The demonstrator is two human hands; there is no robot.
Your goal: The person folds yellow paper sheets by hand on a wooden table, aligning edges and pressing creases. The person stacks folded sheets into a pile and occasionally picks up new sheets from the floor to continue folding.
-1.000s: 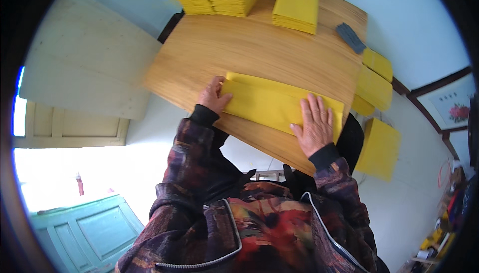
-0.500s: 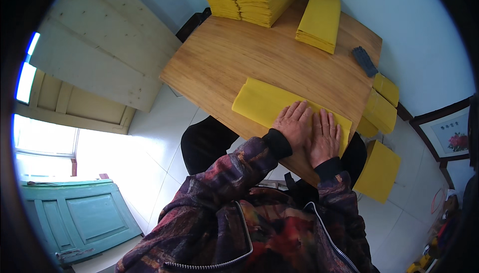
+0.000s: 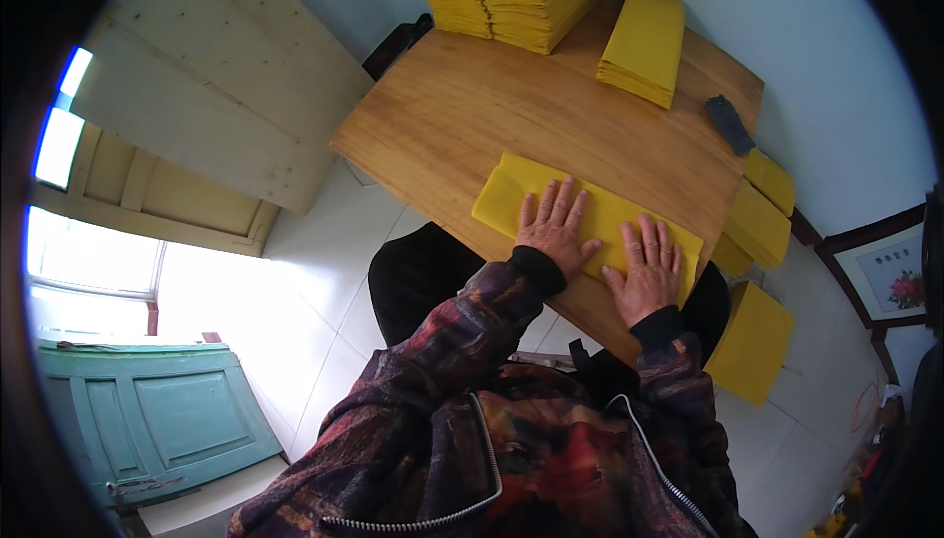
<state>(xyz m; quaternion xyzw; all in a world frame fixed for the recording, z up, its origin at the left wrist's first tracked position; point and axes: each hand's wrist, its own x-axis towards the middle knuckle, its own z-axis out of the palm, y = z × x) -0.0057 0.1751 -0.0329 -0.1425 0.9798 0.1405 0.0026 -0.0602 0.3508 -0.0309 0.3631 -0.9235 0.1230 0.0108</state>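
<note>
A folded yellow sheet (image 3: 610, 206), long and flat, lies along the near edge of the wooden table; it looks like cloth or soft paper. My left hand (image 3: 557, 233) rests flat on its left half with the fingers spread. Over its right end, my right hand (image 3: 646, 268) presses palm down, fingers also apart. Neither hand grips anything. The palms hide parts of the sheet's near edge.
At the table's (image 3: 472, 105) far side stands a thick stack of folded yellow sheets (image 3: 511, 2), with a smaller yellow pile (image 3: 644, 41) beside it. A dark grey cloth-like bundle (image 3: 729, 125) lies near the right edge. Yellow bundles (image 3: 752, 341) sit on the floor at right.
My left hand has slid left along the folded yellow sheet, away from my right hand. The fingers of both hands have spread wider. The whole view has shifted slightly.
</note>
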